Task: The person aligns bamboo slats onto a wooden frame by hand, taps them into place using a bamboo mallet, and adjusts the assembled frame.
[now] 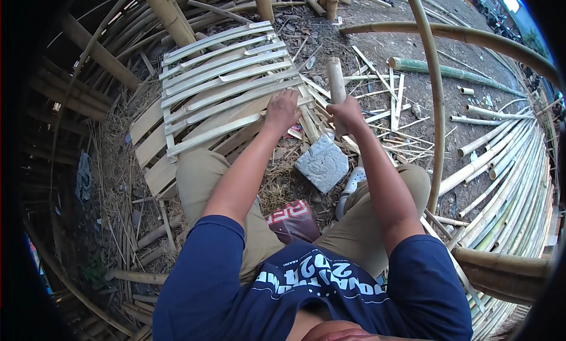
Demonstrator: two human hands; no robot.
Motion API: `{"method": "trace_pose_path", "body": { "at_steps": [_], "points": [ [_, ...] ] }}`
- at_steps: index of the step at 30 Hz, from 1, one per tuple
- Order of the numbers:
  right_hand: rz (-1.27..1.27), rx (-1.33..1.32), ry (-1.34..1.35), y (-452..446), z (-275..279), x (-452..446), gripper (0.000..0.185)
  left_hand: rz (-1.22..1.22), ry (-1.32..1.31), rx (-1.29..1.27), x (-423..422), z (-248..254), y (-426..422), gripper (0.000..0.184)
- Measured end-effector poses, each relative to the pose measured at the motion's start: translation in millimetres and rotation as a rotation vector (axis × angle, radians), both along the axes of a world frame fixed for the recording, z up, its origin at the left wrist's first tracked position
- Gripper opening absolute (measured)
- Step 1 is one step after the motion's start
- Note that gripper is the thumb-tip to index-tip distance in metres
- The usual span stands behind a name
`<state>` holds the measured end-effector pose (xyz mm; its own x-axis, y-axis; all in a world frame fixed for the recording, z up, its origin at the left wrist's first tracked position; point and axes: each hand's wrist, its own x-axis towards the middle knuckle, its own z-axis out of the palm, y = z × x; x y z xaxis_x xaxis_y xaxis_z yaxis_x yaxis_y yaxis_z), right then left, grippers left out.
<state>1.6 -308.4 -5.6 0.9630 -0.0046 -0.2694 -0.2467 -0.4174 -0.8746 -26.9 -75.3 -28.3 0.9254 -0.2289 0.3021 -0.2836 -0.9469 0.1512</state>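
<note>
My left hand [282, 109] is at the right edge of a slatted bamboo panel [230, 75], its fingers curled over the end of a pale bamboo slat [218, 133]; the fingertips are partly hidden. Wrapped in my right hand [346, 115] is a short, thick round stick [335, 78], held upright with its upper end pointing away from me. A grey stone block [322, 164] lies between my knees, just below the stick's lower end. Wider flat boards [159, 176] show beneath the panel's slats.
Thin bamboo strips [395, 102] lie scattered right of the stick. Many cut bamboo poles [501, 176] are stacked at the right. A curved bamboo pole [436, 93] rises beside my right arm. A dark red printed object [293, 220] is between my legs. Thick posts [168, 13] stand behind the panel.
</note>
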Motion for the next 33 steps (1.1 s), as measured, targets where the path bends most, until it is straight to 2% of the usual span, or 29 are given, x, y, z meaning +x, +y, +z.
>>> {"method": "trace_pose_path", "body": {
  "at_steps": [3, 6, 10, 14, 17, 20, 22, 23, 26, 29, 33],
  "points": [
    [0.088, -0.08, 0.061, -4.3, 50.5, -28.7, 0.054, 0.058, 0.025, 0.061, -1.9, -4.8, -2.8, 0.055],
    [0.174, -0.352, -0.078, -8.7, 46.3, -33.1, 0.049, 0.085, -0.004, 0.147, -2.1, -1.9, -13.5, 0.058],
    [0.162, -0.242, 0.048, -10.1, 47.9, -40.2, 0.049, 0.204, 0.087, 0.202, 0.7, 5.9, -26.1, 0.06],
    [0.164, -0.248, 0.022, -10.2, 56.3, -45.7, 0.048, 0.231, 0.136, 0.209, 5.2, -0.7, -31.1, 0.06],
    [0.19, -0.26, 0.008, -11.7, 48.5, -43.7, 0.049, 0.145, -0.029, 0.178, 8.8, -17.3, -23.2, 0.064],
    [0.224, -0.297, 0.01, -12.6, 53.4, -46.7, 0.05, 0.024, -0.13, 0.169, 4.0, 2.3, -12.6, 0.057],
    [0.213, -0.283, 0.041, -12.6, 55.1, -47.9, 0.052, 0.008, -0.041, 0.091, 4.5, 11.2, -0.7, 0.052],
    [0.208, -0.273, 0.056, -12.3, 54.3, -47.5, 0.053, 0.001, 0.005, 0.054, 3.7, 14.2, 6.4, 0.05],
    [0.204, -0.062, -0.059, -13.5, -31.9, -16.3, 0.057, -0.045, 0.124, 0.049, -0.5, 13.1, 30.7, 0.046],
    [0.194, 0.163, 0.028, 2.1, -34.3, -16.3, 0.055, -0.093, -0.03, 0.036, -4.0, -2.3, 39.5, 0.045],
    [0.21, 0.292, 0.085, 21.6, -36.5, -13.7, 0.052, -0.03, 0.122, -0.005, -19.2, 28.2, 33.2, 0.041]
  ]
}}
